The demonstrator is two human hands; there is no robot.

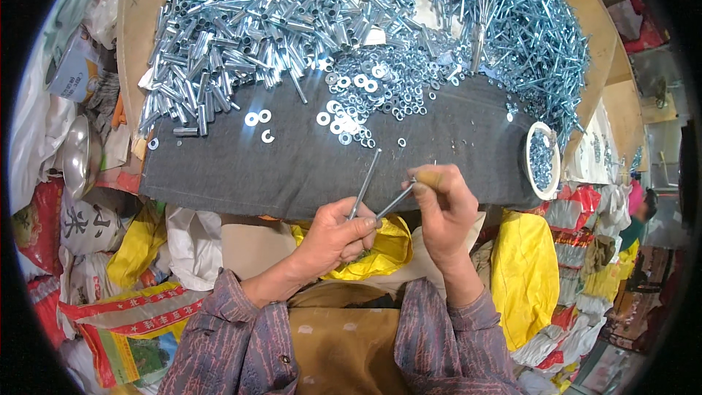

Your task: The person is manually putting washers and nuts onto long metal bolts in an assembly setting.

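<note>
My left hand [340, 235] is closed around a slim metal rod [366, 181] that points up and away over the cloth edge. A second metal rod [395, 201] slants from my left fingertips to my right hand [444, 201]. Its upper end is pinched between my right thumb and fingers, where a tan finger cover [428, 178] shows. Whether a small part sits on that end is hidden by the fingers. Beyond both hands lie loose flat washers [336, 127] and a heap of small nuts and rings [398, 84] on dark cloth [292, 168].
A large heap of short metal tubes [248, 29] covers the far left, and long thin bolts [541, 44] are piled far right. A white bowl [553, 183] of small parts stands at the cloth's right edge. Yellow sacks [525, 278] and a metal bowl [80, 157] flank me.
</note>
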